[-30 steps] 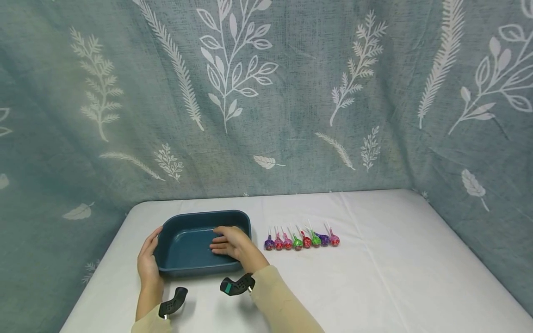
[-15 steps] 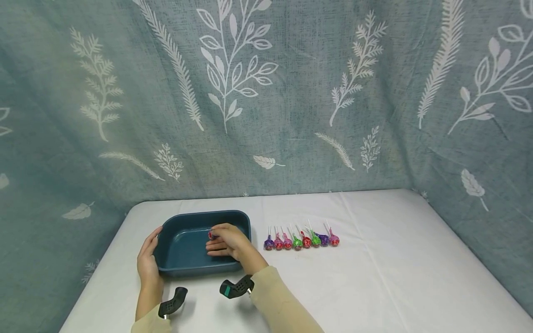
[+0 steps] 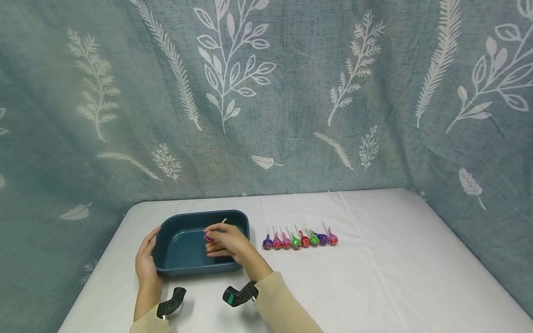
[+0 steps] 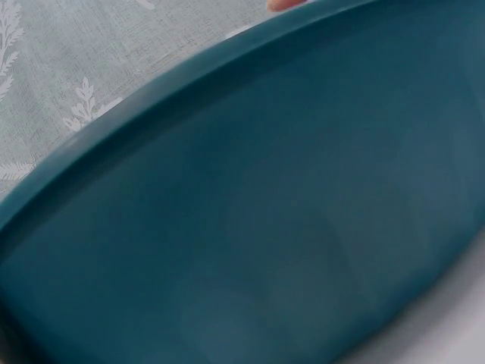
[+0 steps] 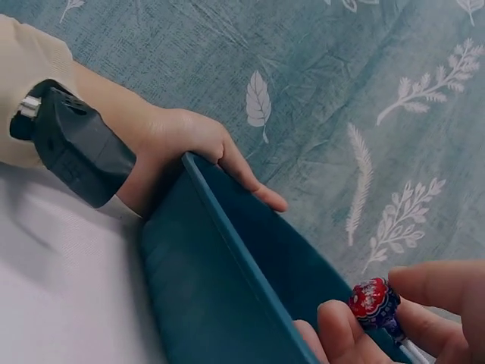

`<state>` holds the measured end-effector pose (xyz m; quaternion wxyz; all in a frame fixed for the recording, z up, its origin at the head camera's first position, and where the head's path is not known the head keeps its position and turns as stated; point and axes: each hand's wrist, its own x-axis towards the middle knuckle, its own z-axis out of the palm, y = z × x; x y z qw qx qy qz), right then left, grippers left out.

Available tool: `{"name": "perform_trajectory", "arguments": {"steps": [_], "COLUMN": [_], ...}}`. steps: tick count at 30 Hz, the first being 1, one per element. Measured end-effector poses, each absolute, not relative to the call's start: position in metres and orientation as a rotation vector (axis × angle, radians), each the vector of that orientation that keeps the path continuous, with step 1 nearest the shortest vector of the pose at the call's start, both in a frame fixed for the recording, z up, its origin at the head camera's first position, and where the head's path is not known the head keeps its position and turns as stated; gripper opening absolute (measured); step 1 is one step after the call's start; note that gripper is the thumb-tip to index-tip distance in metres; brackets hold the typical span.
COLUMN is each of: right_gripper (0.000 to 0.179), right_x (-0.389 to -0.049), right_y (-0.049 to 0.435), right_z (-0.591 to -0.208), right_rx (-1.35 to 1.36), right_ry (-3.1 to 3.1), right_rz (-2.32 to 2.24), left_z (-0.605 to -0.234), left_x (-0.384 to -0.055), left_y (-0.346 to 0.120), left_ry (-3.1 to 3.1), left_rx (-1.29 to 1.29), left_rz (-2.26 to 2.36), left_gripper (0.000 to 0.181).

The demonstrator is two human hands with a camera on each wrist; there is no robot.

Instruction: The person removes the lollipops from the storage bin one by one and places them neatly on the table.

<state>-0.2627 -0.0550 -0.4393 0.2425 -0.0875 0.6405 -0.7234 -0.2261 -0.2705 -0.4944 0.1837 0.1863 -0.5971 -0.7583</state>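
A dark teal rectangular dish (image 3: 183,268) sits at the left of the white table. My left hand (image 3: 146,260) rests against the outside of its left end, fingers lying along the wall up to the rim. Over the dish's right part, my right hand (image 3: 228,241) pinches a lollipop (image 5: 373,303) between thumb and fingers. Its wrapper is red and purple, and its white stick (image 3: 224,220) points up and back. The dish wall (image 4: 227,167) fills most of the left wrist view, where a fingertip (image 4: 283,4) shows at the top edge.
To the right of the dish, several wrapped lollipops lie side by side in a row, sticks pointing back, among them a purple one (image 3: 267,244) and a green one (image 3: 296,243). Behind the white table (image 3: 358,277) hangs a blue-green curtain (image 3: 291,92) with white leaf prints.
My right hand has shifted slightly left within the dish, and the lollipop it pinches has come into sight, with its stick now showing above the hand. My left hand stays at the dish.
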Motion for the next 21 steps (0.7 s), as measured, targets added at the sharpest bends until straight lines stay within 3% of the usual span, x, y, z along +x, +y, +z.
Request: {"name": "perform_trajectory", "arguments": {"steps": [21], "right_gripper": [0.034], "right_x": [-0.246], "right_y": [-0.001], "right_z": [-0.425], "right_rx": [-0.380], "right_ry": [1.729], "right_rz": [-2.106], "left_z": [-0.494], "left_x": [-0.228], "left_y": [-0.270], "left_ry": [-1.667], "left_rx": [0.526], "left_rz": [-2.140], "left_gripper": [0.043]}}
